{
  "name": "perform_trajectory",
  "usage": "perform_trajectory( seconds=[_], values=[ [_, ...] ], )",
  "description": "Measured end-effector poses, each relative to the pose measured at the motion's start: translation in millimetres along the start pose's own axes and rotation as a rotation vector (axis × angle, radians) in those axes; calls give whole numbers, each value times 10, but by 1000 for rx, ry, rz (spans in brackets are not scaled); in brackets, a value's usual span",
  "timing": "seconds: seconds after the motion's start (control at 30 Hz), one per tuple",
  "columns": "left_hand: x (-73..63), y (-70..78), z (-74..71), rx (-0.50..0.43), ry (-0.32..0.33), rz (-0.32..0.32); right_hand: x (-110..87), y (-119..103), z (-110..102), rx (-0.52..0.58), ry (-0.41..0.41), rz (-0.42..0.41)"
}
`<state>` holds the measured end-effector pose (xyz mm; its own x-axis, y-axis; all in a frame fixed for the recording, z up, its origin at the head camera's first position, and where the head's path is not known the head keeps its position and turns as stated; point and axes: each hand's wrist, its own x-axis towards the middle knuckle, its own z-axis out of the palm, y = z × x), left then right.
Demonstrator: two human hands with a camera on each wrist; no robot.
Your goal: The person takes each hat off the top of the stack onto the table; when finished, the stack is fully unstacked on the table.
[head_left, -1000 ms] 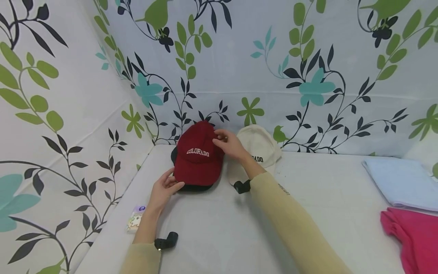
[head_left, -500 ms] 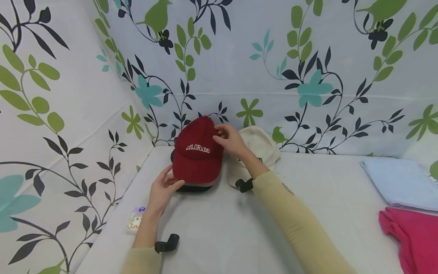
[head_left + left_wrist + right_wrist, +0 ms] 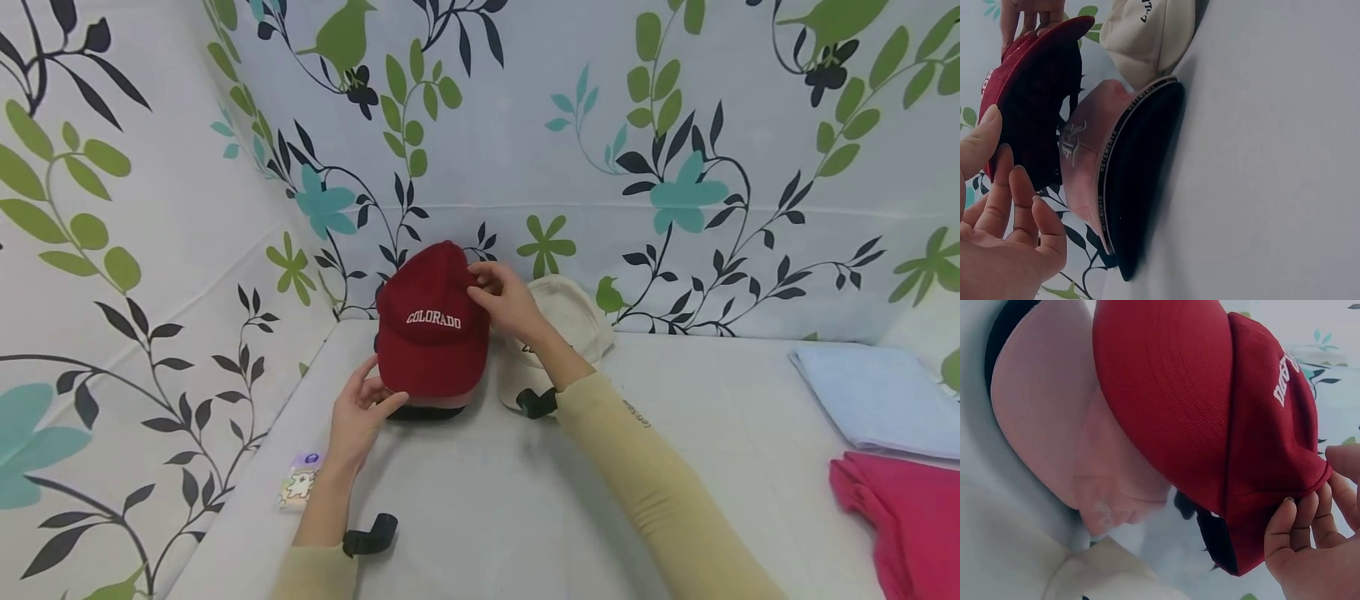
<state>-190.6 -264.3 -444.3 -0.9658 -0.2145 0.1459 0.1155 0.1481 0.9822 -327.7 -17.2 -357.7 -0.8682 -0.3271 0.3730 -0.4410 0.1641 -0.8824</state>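
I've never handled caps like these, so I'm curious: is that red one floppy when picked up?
The red cap seems soft-crowned, creasing at the right hand. Its smoothly curved brim likely stays stiffer. The hollow inside suggests it's probably light.

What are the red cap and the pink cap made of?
The red cap looks like dull woven cloth, perhaps cotton: fine texture and stitch lines show on its brim. The pink cap seems dull cloth too, without shine; which kind, I can't tell.

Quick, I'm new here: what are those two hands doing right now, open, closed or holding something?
Left hand: holding the red cap by the edge of its brim.
Right hand: holding the same cap by the side of its crown.
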Motion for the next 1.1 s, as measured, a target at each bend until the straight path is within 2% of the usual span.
perform_trajectory(
  seconds=[0.4,0.7,0.83,1.1],
  values=[
    [19,64,214,-110,-32,81,-44,-25,-257,33,13,-80],
    [62,86,418,-122,-69,150,-141,7,-450,12,65,-82],
    [76,96,529,-129,-96,155,-183,-15,-560,-21,85,-67],
    [51,109,778,-144,-130,162,-269,15,-792,-47,113,-92]
  ],
)
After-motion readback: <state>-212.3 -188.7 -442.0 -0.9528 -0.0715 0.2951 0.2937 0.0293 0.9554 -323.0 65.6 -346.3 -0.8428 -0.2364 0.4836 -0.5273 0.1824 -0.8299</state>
